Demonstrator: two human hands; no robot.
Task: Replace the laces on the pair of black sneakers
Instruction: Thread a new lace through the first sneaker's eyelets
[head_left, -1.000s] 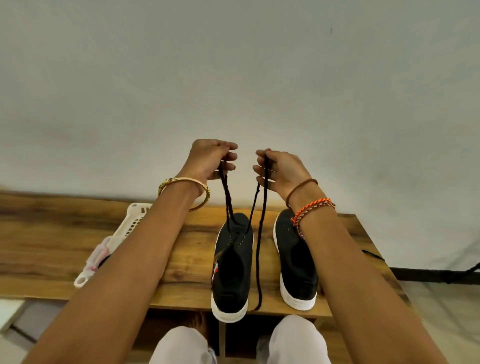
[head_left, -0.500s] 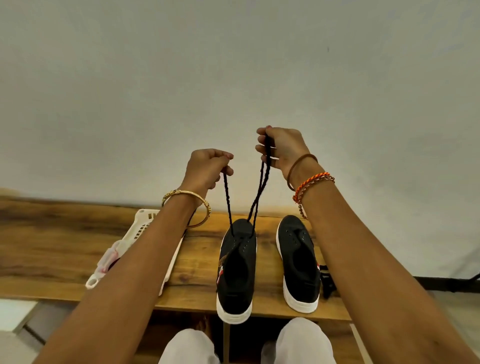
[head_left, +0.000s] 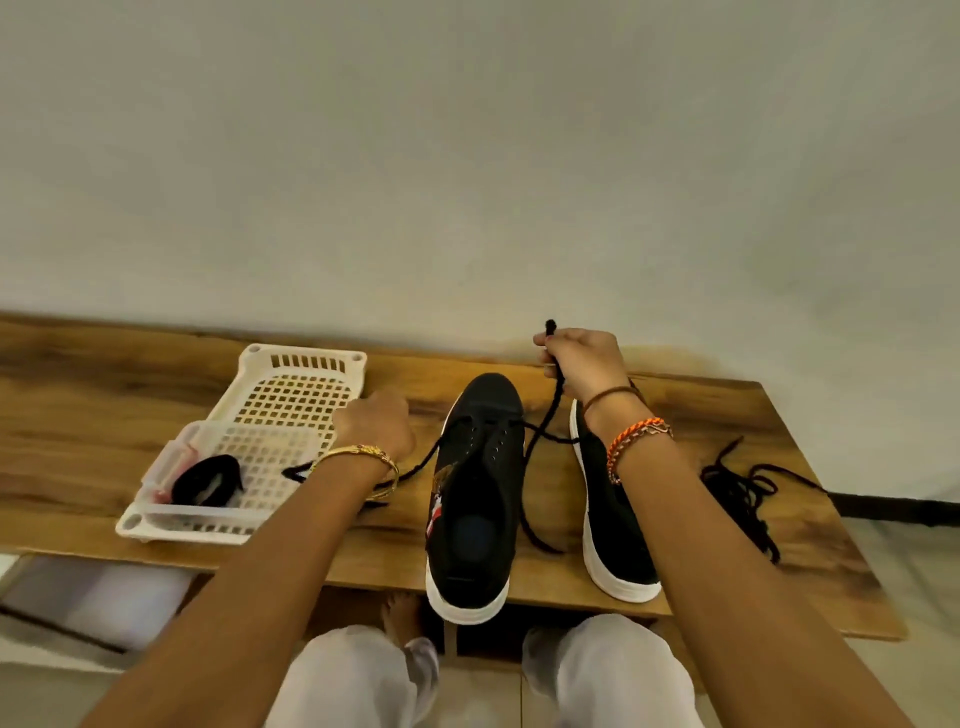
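Observation:
Two black sneakers with white soles stand on the wooden table, toes toward the wall: the left sneaker (head_left: 478, 493) and the right sneaker (head_left: 618, 525). A black lace (head_left: 540, 431) is threaded through the left sneaker's front eyelets. My right hand (head_left: 579, 364) is closed on one strand above the right sneaker's toe, and the tip pokes out above my fist. The other strand trails left under my left wrist onto the basket. My left hand (head_left: 371, 423) hovers low at the basket's right edge, back up, fingers hidden.
A white plastic basket (head_left: 291, 364) lies at the left, holding a rolled black lace (head_left: 208, 480) and a pale pink item. A loose pile of black laces (head_left: 743, 493) lies at the table's right end. The wall is close behind. My knees are under the front edge.
Both hands came down from in front of the wall. My left hand moved left toward the basket and its strand now lies slack. My right hand still holds its strand.

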